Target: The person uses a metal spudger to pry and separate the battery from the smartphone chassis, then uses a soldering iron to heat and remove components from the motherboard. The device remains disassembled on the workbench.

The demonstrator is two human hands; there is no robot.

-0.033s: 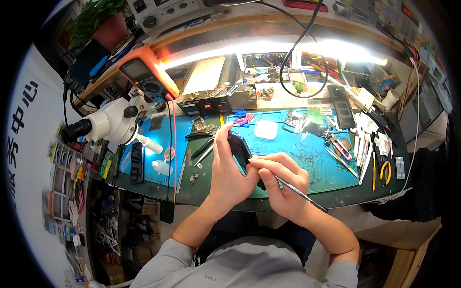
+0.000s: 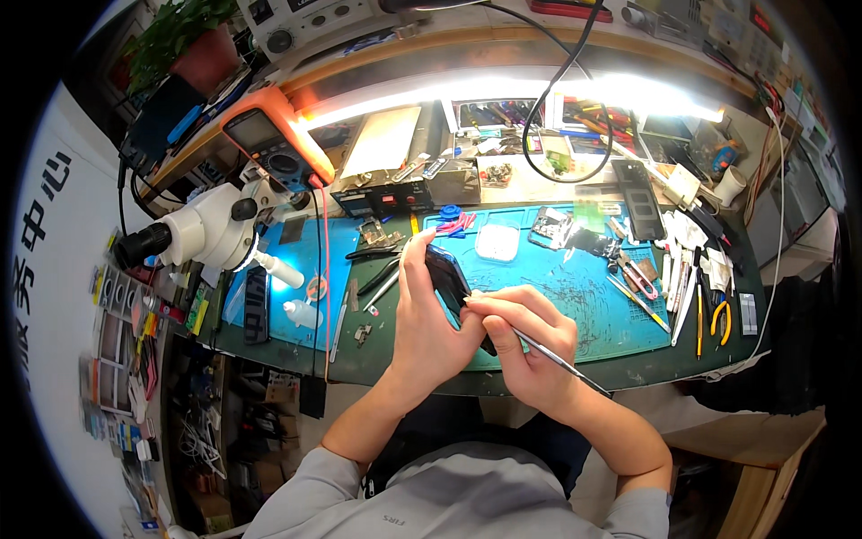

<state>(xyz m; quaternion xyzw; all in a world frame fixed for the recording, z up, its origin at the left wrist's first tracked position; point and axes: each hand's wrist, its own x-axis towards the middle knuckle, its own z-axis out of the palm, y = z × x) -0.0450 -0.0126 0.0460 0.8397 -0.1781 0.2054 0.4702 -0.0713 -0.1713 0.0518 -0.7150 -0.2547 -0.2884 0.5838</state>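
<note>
A dark smartphone (image 2: 446,274) is held tilted above the front of the bench, its long edge resting in my left hand (image 2: 429,328). My left fingers wrap behind it, and the thumb presses near its lower part. In my right hand (image 2: 532,337) I grip a thin metal hand tool (image 2: 564,364) like a pen; its shaft runs back toward my right wrist. The working end meets the phone's edge between both hands, where my fingers hide the tip. I cannot make out what kind of tip it has.
Below the hands lies a blue work mat (image 2: 575,310). A microscope (image 2: 202,229) stands at the left, beneath an orange multimeter (image 2: 280,135). Pliers (image 2: 721,319) and several tools lie at the right. A white round-cornered container (image 2: 497,242) sits behind the hands.
</note>
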